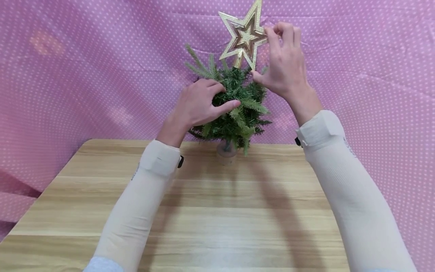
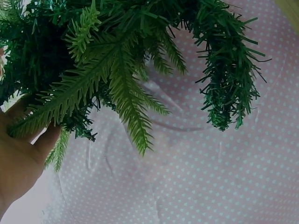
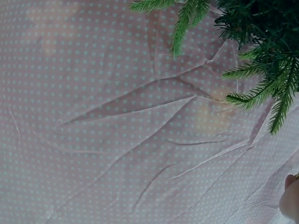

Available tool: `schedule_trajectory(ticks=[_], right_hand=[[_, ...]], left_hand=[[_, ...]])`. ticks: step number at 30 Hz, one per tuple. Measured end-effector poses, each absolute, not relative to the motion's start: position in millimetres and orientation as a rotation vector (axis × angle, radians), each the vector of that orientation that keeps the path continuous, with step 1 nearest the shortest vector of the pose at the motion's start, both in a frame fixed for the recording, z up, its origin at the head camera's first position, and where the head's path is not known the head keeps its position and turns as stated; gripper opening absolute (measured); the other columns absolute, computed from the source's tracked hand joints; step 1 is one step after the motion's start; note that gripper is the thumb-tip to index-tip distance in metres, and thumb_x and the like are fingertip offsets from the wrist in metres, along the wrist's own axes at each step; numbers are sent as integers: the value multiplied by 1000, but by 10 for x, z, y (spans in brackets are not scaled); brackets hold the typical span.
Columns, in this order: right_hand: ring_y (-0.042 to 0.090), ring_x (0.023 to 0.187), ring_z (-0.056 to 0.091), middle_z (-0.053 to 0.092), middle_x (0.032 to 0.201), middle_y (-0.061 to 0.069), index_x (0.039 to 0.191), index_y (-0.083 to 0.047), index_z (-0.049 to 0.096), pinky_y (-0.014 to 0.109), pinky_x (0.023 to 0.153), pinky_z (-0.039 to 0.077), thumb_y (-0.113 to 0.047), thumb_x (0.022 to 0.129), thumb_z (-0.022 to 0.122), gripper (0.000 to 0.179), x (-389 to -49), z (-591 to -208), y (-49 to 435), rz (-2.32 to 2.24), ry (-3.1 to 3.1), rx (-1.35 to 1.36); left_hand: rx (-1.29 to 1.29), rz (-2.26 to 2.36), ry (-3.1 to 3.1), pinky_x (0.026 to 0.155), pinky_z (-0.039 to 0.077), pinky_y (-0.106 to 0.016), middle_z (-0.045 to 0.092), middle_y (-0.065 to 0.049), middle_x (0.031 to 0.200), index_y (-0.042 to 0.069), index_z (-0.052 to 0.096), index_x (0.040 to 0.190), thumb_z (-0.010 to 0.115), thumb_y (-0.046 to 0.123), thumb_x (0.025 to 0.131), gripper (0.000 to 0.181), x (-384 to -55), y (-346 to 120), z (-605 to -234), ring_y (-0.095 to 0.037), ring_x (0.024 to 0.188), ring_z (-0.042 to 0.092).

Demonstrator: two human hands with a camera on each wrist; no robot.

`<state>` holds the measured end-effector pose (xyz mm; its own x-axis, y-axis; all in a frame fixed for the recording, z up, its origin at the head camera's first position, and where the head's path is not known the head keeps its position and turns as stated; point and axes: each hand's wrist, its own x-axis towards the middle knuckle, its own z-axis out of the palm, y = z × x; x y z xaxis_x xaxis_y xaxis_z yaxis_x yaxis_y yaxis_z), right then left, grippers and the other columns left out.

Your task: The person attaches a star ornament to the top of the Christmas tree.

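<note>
A small green Christmas tree (image 1: 249, 124) stands at the table's far edge on a pale round base (image 1: 226, 150). On its top sits a gold star tree topper (image 1: 247, 37), leaning slightly to the right. My right hand (image 1: 288, 62) holds the star at its right side, with fingers at the right point and thumb by the lower point. Lower down, my left hand (image 1: 200, 102) grips the tree's upper left branches, its thumb lying across the front. Branches (image 2: 107, 70) partly cover the left fingers in the left wrist view. Only a bit of the right hand (image 3: 290, 200) enters the right wrist view.
The wooden table (image 1: 210, 219) has a light grain and carries shadows of both arms. Behind the tree hangs a pink dotted cloth (image 1: 136, 45) with folds, close to both hands. Each wrist wears a pale band over a long sleeve.
</note>
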<state>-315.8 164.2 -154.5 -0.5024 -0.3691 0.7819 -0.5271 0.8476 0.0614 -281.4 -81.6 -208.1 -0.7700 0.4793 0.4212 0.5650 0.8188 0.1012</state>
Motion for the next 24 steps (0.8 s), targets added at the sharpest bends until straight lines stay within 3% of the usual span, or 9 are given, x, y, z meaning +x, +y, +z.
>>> schedule_trajectory(ticks=[7, 18, 24], right_hand=[[37, 127, 36, 42, 137, 24, 149, 3, 43, 42, 103, 45, -31, 75, 90, 95, -3172, -1581, 1655, 206, -2088, 688], [39, 123, 38, 45, 133, 25, 143, 3, 49, 41, 114, 30, -30, 77, 89, 84, -3147, -1607, 1708, 238, -2017, 746], [39, 122, 38, 46, 131, 25, 143, 2, 49, 42, 111, 33, -33, 82, 85, 79, -3119, -1622, 1745, 247, -2008, 729]], left_hand=[[-779, -271, -2608, 108, 43, -51, 58, -11, 143, 11, 66, 133, 42, 79, 92, 83, -2789, -842, -2049, -31, 132, 52], [-759, -251, -2584, 113, 39, -50, 56, -11, 145, 12, 63, 136, 45, 78, 92, 82, -2771, -885, -1999, -31, 136, 49], [-758, -274, -2535, 111, 41, -50, 59, -11, 142, 10, 65, 134, 48, 76, 92, 79, -2757, -940, -1999, -31, 134, 51]])
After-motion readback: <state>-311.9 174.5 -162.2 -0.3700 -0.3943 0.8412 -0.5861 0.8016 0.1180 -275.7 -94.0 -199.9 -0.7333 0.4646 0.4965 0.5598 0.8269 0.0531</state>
